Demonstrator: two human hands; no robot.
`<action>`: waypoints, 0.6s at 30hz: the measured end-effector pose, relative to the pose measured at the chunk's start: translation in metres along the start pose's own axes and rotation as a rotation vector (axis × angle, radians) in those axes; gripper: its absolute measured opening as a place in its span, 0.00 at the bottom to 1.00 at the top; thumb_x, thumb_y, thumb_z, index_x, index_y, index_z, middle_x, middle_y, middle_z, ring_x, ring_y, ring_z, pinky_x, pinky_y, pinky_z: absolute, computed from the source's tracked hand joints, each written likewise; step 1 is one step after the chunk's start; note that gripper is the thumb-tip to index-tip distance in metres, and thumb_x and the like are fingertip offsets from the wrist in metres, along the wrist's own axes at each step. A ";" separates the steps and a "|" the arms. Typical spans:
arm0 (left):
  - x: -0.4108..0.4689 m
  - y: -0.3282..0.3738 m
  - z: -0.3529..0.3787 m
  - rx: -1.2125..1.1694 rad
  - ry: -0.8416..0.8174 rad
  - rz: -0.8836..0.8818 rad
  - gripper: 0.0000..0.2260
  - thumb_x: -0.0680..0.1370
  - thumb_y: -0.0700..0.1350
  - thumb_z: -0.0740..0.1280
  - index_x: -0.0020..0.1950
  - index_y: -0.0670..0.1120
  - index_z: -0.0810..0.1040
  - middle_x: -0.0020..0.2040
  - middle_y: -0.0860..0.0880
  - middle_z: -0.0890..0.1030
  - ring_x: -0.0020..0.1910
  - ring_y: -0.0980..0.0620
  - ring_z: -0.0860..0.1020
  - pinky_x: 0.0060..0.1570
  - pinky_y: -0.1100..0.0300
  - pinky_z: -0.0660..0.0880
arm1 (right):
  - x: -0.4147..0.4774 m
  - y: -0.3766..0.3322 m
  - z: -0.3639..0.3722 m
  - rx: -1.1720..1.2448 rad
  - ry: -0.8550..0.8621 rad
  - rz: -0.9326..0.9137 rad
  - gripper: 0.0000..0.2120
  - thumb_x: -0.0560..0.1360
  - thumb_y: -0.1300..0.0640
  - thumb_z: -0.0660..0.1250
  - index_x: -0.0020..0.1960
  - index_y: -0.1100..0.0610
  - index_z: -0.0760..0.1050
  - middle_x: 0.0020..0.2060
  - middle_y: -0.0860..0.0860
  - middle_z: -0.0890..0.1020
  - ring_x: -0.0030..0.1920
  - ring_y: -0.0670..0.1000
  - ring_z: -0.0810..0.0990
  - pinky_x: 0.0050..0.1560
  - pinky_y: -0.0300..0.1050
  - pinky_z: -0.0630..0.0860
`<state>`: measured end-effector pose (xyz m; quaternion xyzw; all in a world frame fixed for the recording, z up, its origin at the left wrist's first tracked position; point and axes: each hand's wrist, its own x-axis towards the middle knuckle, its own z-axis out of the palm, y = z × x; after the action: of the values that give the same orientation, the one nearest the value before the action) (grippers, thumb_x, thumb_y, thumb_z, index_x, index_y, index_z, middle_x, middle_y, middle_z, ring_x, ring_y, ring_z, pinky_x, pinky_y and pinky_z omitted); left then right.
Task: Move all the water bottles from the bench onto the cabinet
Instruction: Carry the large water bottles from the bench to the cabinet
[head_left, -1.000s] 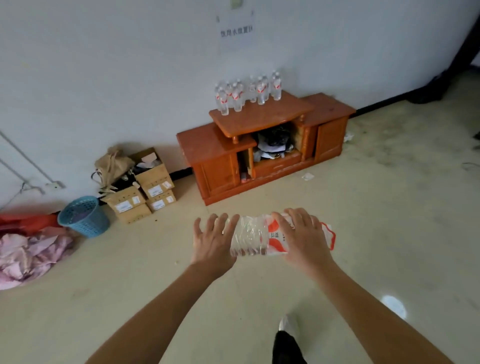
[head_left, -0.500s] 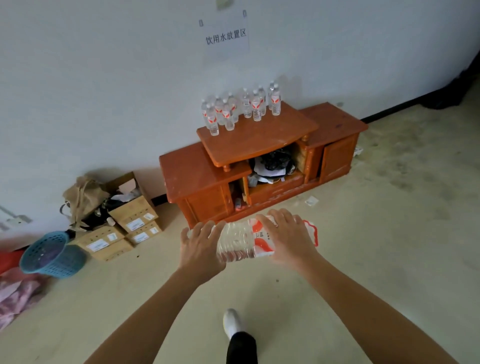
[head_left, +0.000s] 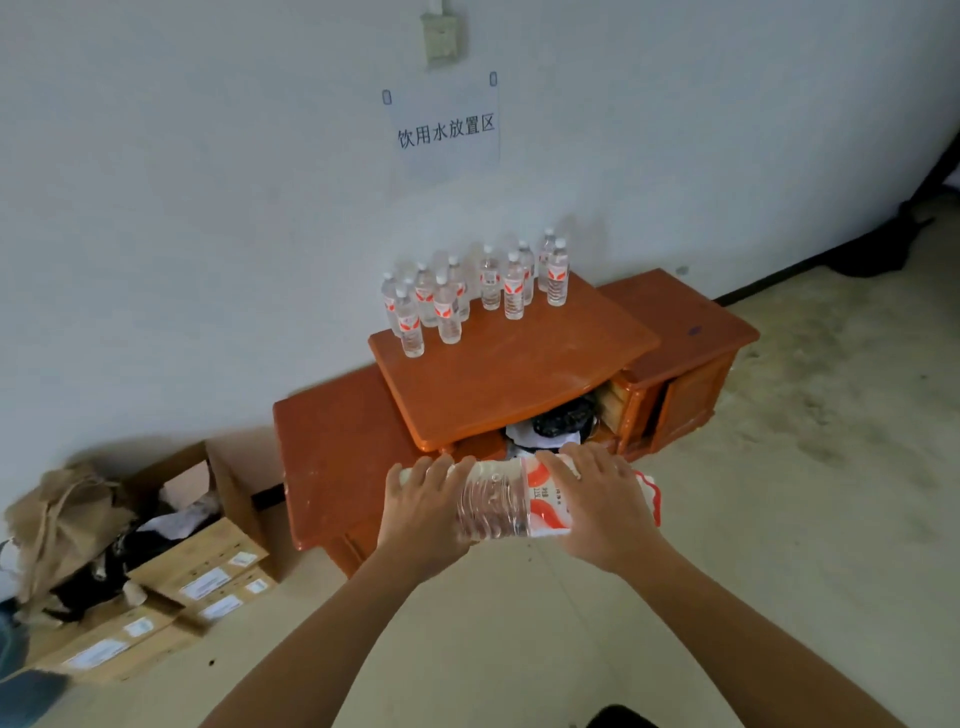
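I carry clear water bottles with red-and-white labels (head_left: 511, 501) lying sideways between both hands. My left hand (head_left: 423, 512) presses on their left end and my right hand (head_left: 597, 509) wraps over the labelled right part. They hang in front of the orange wooden cabinet (head_left: 509, 374), just short of its front edge. Several upright water bottles (head_left: 478, 291) stand in a cluster at the back of the cabinet's raised top, near the wall. How many bottles I hold I cannot tell. The bench is out of view.
Cardboard boxes (head_left: 208, 566) and a brown bag (head_left: 62, 519) lie on the floor left of the cabinet. A paper sign (head_left: 447, 130) hangs on the white wall above. The cabinet's open shelf holds dark clutter (head_left: 561, 421). Bare floor spreads to the right.
I have walked toward the cabinet, which now looks much larger and closer. The held bottles stay gripped between both hands and now reach the cabinet's front.
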<state>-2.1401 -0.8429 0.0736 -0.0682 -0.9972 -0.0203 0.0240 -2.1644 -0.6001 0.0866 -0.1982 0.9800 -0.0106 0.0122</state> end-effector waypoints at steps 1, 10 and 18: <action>0.012 -0.003 0.003 -0.003 0.018 0.006 0.40 0.68 0.73 0.66 0.74 0.58 0.60 0.70 0.54 0.70 0.70 0.48 0.68 0.69 0.38 0.62 | 0.012 0.003 -0.002 0.003 0.000 0.007 0.53 0.54 0.44 0.83 0.74 0.48 0.62 0.65 0.53 0.74 0.65 0.60 0.73 0.59 0.59 0.76; 0.198 -0.032 0.041 0.022 -0.158 -0.049 0.44 0.69 0.69 0.68 0.79 0.57 0.52 0.77 0.53 0.63 0.76 0.48 0.61 0.74 0.41 0.55 | 0.203 0.081 0.036 0.075 -0.086 -0.101 0.45 0.68 0.44 0.77 0.76 0.45 0.54 0.73 0.50 0.67 0.72 0.57 0.65 0.70 0.58 0.67; 0.341 -0.047 0.055 -0.036 -0.225 -0.187 0.40 0.71 0.62 0.69 0.78 0.57 0.52 0.78 0.52 0.62 0.76 0.47 0.60 0.75 0.41 0.56 | 0.368 0.144 0.029 0.029 -0.176 -0.218 0.46 0.66 0.45 0.79 0.75 0.45 0.55 0.70 0.51 0.68 0.69 0.57 0.70 0.66 0.61 0.71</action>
<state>-2.4865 -0.8408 0.0347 0.0230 -0.9951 -0.0326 -0.0910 -2.5589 -0.6112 0.0471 -0.3032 0.9477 -0.0085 0.0995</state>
